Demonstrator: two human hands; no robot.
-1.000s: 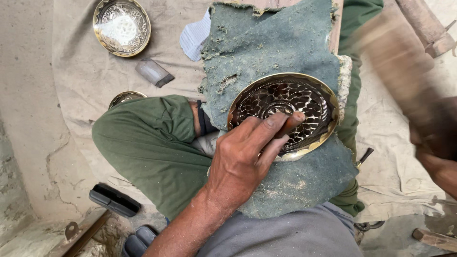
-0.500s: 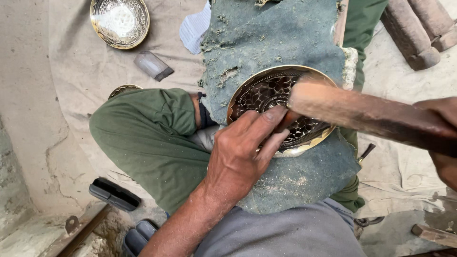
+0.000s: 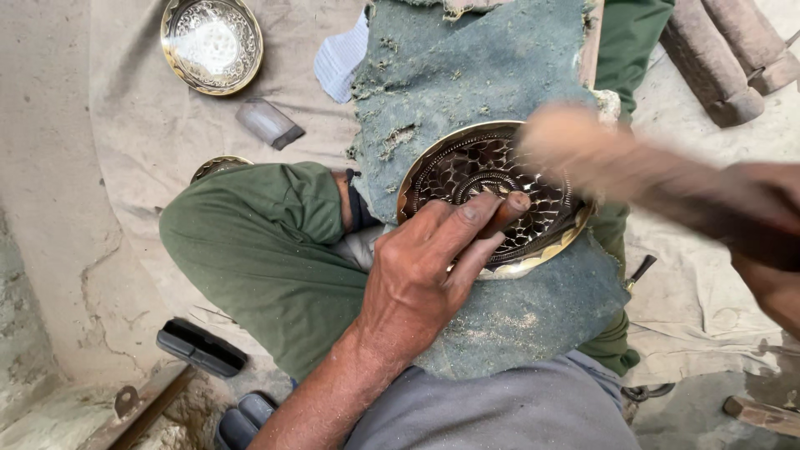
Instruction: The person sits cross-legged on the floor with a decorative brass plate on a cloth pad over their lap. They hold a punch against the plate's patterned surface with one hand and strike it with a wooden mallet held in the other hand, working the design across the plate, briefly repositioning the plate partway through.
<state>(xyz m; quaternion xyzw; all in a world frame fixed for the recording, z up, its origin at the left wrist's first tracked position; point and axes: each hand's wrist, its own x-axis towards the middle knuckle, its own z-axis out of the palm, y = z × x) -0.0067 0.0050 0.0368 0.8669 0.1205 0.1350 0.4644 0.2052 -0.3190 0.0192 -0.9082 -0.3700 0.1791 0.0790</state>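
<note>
1. Head view, surroundings: a second bowl (image 3: 212, 44) lies on the floor cloth (image 3: 125, 142) at upper left, well apart from the work. A small grey block (image 3: 268, 122) lies below it, and a folded pale rag (image 3: 340, 60) sits just beside the green pad (image 3: 467, 83). Two wooden logs (image 3: 721, 58) lie at upper right. Black sandals (image 3: 200, 347) lie at lower left.
2. Work: the brass bowl (image 3: 492, 192) rests on the pad over the person's lap, beside the green-trousered knee (image 3: 258, 242).
3. Left hand (image 3: 421, 279): closed round a small punch (image 3: 504, 215), tip set on the bowl's patterned inside; fingers cover the bowl's near rim.
4. Right hand (image 3: 771, 250): at the right edge, gripping a wooden mallet (image 3: 600, 158) that crosses above the bowl's right rim.
5. Hard to make out: mallet heavily blurred; right hand cut by the frame; a third brass rim (image 3: 218, 164) mostly hidden behind the knee.
6. Against the earlier frame: the mallet head sits higher and farther right; left hand and bowl unchanged.
</note>
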